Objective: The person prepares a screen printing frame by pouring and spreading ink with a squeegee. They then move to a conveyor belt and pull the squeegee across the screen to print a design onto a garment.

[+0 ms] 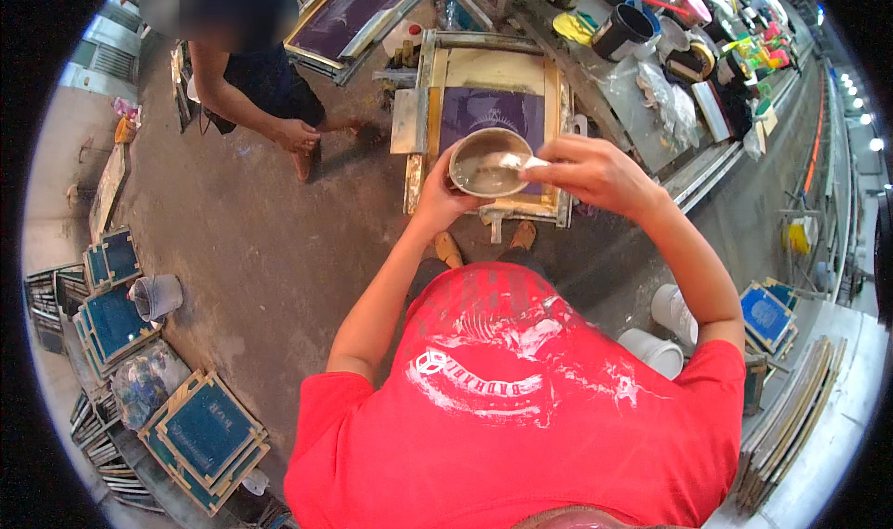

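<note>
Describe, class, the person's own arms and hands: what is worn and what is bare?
Short red sleeves end near the elbows, with no marking visible on them. Both forearms are bare. The left hand and right hand are ungloved.

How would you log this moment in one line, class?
left hand: holds cup | right hand: grips white tool at cup | ahead: purple-panelled frame
</note>
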Demonstrator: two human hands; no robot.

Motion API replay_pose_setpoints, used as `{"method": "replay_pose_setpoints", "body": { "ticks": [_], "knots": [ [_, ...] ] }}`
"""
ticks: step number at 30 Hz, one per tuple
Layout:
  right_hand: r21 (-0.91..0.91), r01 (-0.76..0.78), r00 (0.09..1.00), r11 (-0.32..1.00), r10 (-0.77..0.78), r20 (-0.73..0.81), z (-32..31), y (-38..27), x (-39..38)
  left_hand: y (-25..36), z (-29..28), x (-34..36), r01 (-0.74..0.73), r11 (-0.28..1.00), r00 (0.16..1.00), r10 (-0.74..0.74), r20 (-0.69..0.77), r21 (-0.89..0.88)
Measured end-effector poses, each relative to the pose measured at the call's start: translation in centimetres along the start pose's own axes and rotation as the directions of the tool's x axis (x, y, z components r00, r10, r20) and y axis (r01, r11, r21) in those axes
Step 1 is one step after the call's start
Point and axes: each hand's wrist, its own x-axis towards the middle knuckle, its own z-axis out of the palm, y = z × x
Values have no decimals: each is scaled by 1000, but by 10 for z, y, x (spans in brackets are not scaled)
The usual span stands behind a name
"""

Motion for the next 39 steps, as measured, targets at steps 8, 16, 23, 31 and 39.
{"method": "replay_pose_setpoints", "body": {
  "ticks": [8, 16, 23, 31, 39],
  "knots": [
    [-23, -206, 977, 978, 204, -68, 22, 11, 20, 8, -7, -9, -1, 998, 993, -7, -116, -68],
    [330, -437, 831, 837, 516, -209, 54, -8, 18, -4, 0, 3, -59, 997, 993, 53, -103, -54],
    [121, -370, 834, 921, 387, -393, 45, 21, 19, 9, -3, 9, -18, 998, 997, 14, -80, -54],
    [354, -367, 806, 860, 484, -340, 64, 12, 19, 5, 5, 14, 56, 994, 992, -66, -105, -98],
    [396, -588, 714, 705, 682, -155, 52, 20, 8, 2, 5, 18, 64, 995, 992, -71, -104, -71]
  ]
}}
